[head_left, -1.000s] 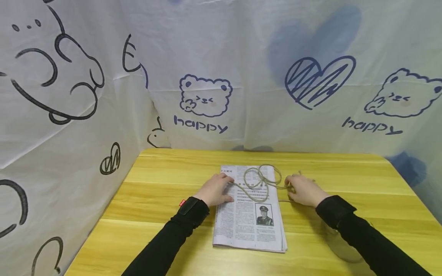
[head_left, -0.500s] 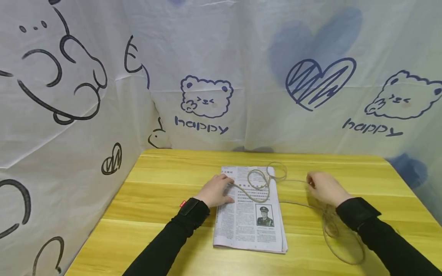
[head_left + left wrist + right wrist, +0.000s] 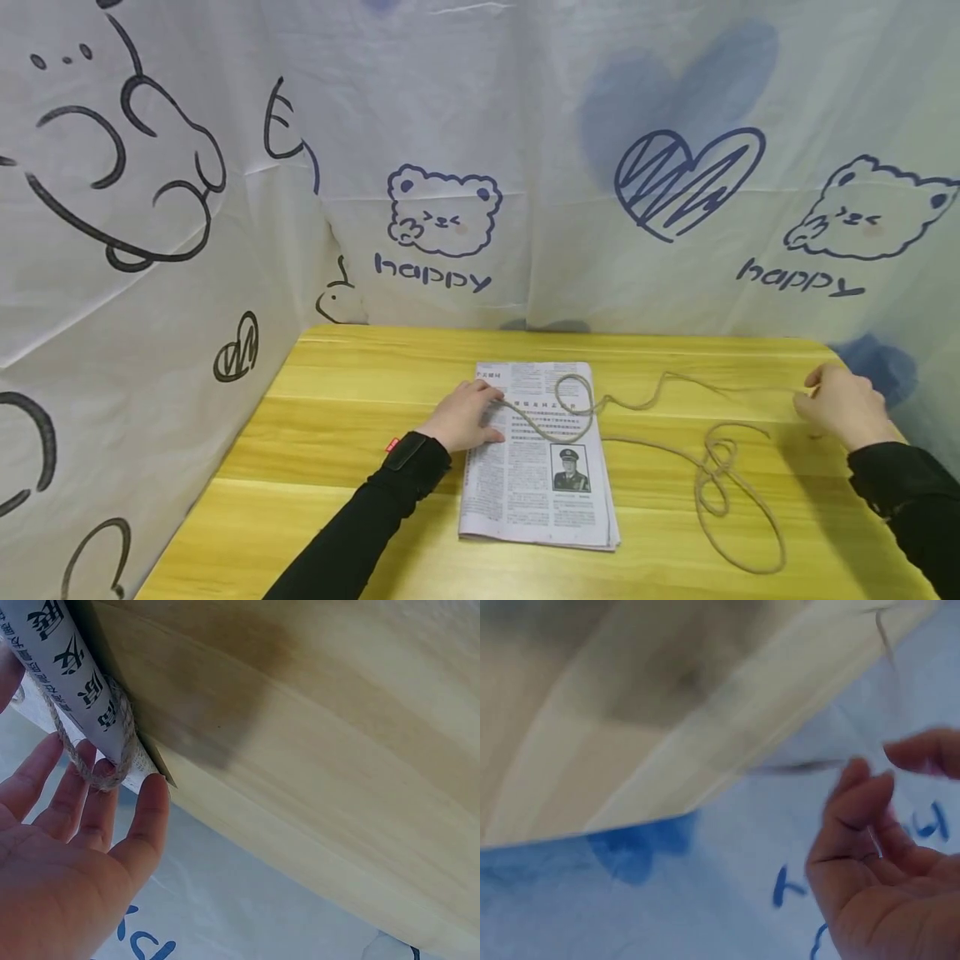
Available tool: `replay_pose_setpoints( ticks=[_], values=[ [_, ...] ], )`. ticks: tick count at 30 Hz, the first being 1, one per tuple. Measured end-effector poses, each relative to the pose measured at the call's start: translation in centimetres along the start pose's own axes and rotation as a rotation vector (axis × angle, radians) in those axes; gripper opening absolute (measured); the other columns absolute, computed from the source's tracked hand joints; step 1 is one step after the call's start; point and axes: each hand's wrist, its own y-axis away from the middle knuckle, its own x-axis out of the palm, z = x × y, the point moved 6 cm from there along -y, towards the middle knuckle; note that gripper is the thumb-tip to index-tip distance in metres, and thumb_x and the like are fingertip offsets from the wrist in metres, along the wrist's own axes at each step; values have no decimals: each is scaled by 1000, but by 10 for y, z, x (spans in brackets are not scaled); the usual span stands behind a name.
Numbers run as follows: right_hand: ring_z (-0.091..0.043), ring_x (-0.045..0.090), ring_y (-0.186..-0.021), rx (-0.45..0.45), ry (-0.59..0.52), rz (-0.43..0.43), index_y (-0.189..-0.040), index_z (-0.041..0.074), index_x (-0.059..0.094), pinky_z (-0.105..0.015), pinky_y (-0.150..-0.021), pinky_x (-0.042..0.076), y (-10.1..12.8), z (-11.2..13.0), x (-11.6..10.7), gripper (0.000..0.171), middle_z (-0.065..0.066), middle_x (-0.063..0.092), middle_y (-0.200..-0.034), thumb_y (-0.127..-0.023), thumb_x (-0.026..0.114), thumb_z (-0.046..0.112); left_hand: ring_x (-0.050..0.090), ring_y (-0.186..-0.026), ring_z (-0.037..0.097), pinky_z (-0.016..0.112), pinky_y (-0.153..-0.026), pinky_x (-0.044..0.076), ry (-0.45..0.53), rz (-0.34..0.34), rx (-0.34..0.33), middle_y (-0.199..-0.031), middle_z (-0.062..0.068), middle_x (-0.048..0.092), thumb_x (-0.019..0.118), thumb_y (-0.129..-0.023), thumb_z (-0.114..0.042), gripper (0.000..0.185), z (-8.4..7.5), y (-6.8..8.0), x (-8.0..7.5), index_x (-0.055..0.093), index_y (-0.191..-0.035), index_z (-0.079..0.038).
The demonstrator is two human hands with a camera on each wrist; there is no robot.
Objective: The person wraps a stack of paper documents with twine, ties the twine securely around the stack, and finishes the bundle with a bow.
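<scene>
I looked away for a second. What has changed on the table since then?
The right hand, pinching the tan jute twine, has pulled it rightward to the yellow wooden table's far right edge, drawing the tangled loops off the folded newspaper and leaving one. The left hand stayed pressing twine onto the newspaper, which has not moved.

black long sleeves (image 3: 352, 533) on both arms; small red tag at left cuff (image 3: 393, 444); bare hands.
</scene>
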Motion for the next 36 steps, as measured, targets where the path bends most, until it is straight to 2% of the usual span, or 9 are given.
replay_pose_setpoints(
  ticks=[2,6,10,12,16,20,26,31,36],
  values=[
    [-47,55,-82,-55,-12,2,-116,-19,52,-52,-70,43,5,9,10,38,-38,56,-99,-91,59,10,56,-124,32,43,-106,47,3,4,-1,-135,12,60,82,-85,-31,62,0,0,0,59,-138,-9],
    [-37,57,-81,-252,-41,-38,-115,-12,56,-44,-68,47,18,43,32,33,-30,58,-100,-89,65,6,54,-129,33,46,-108,46,-11,-25,18,-139,12,58,80,-88,-31,61,-2,1,-3,58,-140,-9],
    [-21,58,-81,-376,-68,128,-112,1,62,-33,-65,47,35,69,56,33,-15,62,-99,-87,77,17,52,-133,35,51,-109,45,-6,-95,51,-142,14,57,74,-93,-30,52,-7,3,-9,58,-139,-9],
    [-21,59,-86,-370,-73,231,-112,7,63,-32,-67,47,43,75,66,40,-13,61,-104,-85,81,30,52,-133,36,52,-109,45,5,-125,64,-142,14,57,71,-96,-28,48,-8,5,-12,59,-137,-8],
    [-24,59,-86,-315,-42,337,-114,13,61,-37,-68,47,52,77,78,51,-17,56,-110,-80,83,45,54,-130,35,51,-106,46,14,-152,76,-138,13,59,69,-97,-27,43,-9,8,-15,60,-135,-8],
    [-20,52,-79,-292,-30,370,-113,14,59,-34,-64,40,57,77,85,46,-16,52,-108,-81,82,38,56,-126,34,50,-105,47,25,-150,74,-135,12,61,68,-97,-26,42,-5,12,-15,61,-135,-7],
    [-7,43,-73,-376,-48,299,-97,13,60,-27,-63,35,60,83,90,26,1,54,-87,-81,80,16,54,-130,36,53,-108,45,58,-145,63,-137,13,60,68,-98,-22,42,2,18,-15,60,-136,-7],
    [-5,52,-74,-335,-154,368,-98,8,60,-28,-65,43,60,81,91,16,1,60,-87,-87,70,2,54,-131,35,53,-109,44,67,-142,57,-138,13,60,67,-98,-22,41,6,21,-16,60,-136,-7],
    [0,55,-77,-299,-260,358,-104,2,63,-26,-66,49,62,82,85,10,-3,64,-93,-95,65,5,55,-129,36,53,-108,45,82,-153,45,-136,14,61,69,-97,-20,41,12,25,-18,61,-135,-7]
  ],
)
